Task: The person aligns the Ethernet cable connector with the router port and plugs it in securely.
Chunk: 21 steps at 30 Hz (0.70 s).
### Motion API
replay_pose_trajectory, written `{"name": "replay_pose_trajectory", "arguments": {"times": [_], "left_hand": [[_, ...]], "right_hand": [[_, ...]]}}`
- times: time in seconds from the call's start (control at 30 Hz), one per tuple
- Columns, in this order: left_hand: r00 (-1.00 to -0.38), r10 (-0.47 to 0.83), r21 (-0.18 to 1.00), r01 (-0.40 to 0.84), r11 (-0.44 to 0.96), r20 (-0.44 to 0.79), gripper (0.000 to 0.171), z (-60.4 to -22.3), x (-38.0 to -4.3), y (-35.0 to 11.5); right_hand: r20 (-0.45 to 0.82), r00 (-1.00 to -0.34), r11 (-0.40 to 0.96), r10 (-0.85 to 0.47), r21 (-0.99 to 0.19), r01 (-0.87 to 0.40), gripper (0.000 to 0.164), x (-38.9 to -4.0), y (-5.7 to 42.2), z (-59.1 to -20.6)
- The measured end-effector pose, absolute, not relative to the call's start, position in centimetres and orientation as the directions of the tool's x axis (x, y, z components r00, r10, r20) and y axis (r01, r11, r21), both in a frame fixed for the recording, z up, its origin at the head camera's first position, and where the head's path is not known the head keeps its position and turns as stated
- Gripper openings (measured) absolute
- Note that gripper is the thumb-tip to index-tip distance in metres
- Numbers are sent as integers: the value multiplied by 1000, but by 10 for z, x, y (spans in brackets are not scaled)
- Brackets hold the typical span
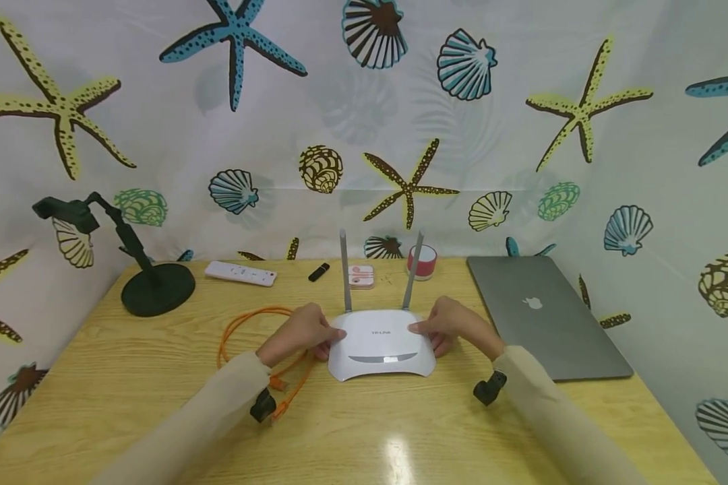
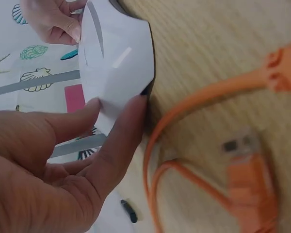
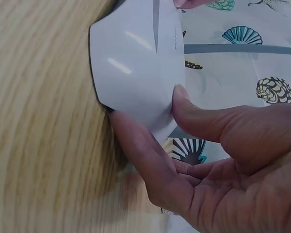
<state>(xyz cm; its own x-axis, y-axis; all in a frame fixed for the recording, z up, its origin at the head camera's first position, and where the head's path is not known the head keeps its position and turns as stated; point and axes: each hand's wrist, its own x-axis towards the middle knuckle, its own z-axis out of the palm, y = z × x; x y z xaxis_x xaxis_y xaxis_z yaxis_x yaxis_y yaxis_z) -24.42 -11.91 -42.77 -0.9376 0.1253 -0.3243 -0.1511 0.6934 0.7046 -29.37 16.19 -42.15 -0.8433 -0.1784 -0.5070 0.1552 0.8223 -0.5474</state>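
Note:
A white router point(image 1: 381, 345) with two upright grey antennas sits at the middle of the wooden table. My left hand point(image 1: 302, 333) grips its left side, thumb on the top surface and fingers at the edge below. On the opposite side my right hand point(image 1: 455, 326) pinches the router the same way. Both wrist views show thumb and index finger on either face of the router point(image 2: 119, 58). Just left of the left hand lies a coiled orange network cable point(image 1: 226, 337), its plugs point(image 2: 252, 194) near that wrist.
Behind the router are a black USB stick point(image 1: 319, 272), a boxed pair of earphones point(image 1: 361, 276) and a red-and-white round speaker-like object point(image 1: 423, 263). A white remote point(image 1: 240, 273) and a black desk lamp point(image 1: 158, 288) stand at left. A closed grey laptop point(image 1: 546, 323) lies at right.

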Motion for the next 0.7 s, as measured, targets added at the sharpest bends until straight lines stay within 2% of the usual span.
{"name": "replay_pose_trajectory", "arguments": {"times": [0.13, 0.5, 0.7], "left_hand": [[-929, 120, 626, -136, 768, -350, 34, -424, -248, -112], [-944, 146, 621, -74, 780, -295, 35, -428, -247, -107], [-943, 156, 569, -42, 821, -295, 32, -426, -256, -102]], "right_hand": [[-500, -846, 824, -184, -548, 144, 39, -294, 163, -423], [-500, -839, 818, -215, -561, 125, 39, -294, 167, -424], [-522, -817, 834, -245, -543, 97, 41, -289, 168, -419]]}}
